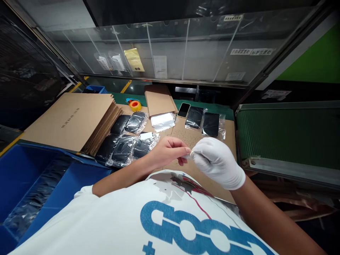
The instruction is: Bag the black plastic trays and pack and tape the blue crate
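My left hand (pixel 170 152) is bare, its thumb pressed against the fingers in a pinch. My right hand (pixel 216 163) wears a white cloth glove and is closed, its fingertips meeting those of the left hand. A small pale bit shows between the two sets of fingertips, too small to name. Both hands are in front of my chest, above the cardboard-covered table (pixel 180 136). Left of them lie several black flat items in clear plastic bags (pixel 124 148). Beyond the right hand are two more bagged black items, one of them a black rectangle (pixel 210 124).
A stack of flattened cardboard (pixel 71 120) is at the left, above a blue bin (pixel 79 184). Yellow tape (pixel 135 105), a brown carton (pixel 159 99), clear bags (pixel 163 121) and a phone (pixel 183 110) lie at the back. A green conveyor belt (pixel 287 138) runs at the right.
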`<move>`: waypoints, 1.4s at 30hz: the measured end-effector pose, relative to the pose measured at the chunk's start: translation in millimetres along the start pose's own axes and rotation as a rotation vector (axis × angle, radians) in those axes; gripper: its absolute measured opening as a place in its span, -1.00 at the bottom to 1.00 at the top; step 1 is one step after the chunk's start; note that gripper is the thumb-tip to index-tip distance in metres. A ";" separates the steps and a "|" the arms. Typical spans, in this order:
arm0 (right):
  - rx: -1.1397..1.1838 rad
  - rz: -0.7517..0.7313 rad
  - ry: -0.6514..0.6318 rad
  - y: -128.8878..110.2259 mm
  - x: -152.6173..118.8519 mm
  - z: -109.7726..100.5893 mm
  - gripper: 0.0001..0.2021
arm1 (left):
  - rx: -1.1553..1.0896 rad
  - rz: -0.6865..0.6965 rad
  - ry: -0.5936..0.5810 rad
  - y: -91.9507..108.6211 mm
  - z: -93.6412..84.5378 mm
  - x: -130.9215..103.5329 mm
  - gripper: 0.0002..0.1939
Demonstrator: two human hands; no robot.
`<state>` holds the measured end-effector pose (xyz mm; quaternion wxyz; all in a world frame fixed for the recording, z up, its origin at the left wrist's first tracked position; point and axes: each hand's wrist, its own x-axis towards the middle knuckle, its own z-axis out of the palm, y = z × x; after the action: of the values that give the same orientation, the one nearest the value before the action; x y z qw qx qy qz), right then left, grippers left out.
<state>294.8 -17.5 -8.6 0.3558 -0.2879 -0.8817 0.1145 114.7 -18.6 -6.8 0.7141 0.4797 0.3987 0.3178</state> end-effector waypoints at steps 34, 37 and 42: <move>0.343 0.493 -0.680 -23.3 7.4 -24.5 -0.59 | 0.644 -0.144 -0.376 37.6 -18.3 -5.3 -0.81; 0.417 0.402 -0.695 -17.2 8.0 -25.2 -0.61 | 0.675 -0.085 -0.364 37.2 -14.4 -8.2 -0.83; 0.604 0.325 -0.468 -10.1 1.2 -20.8 -0.63 | 0.471 0.044 -0.166 30.7 -1.8 -18.3 -0.84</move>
<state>304.2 -25.0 11.2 0.1916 -0.2722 -0.8087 0.4851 102.2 -22.8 26.5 0.6058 0.6660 0.3912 0.1909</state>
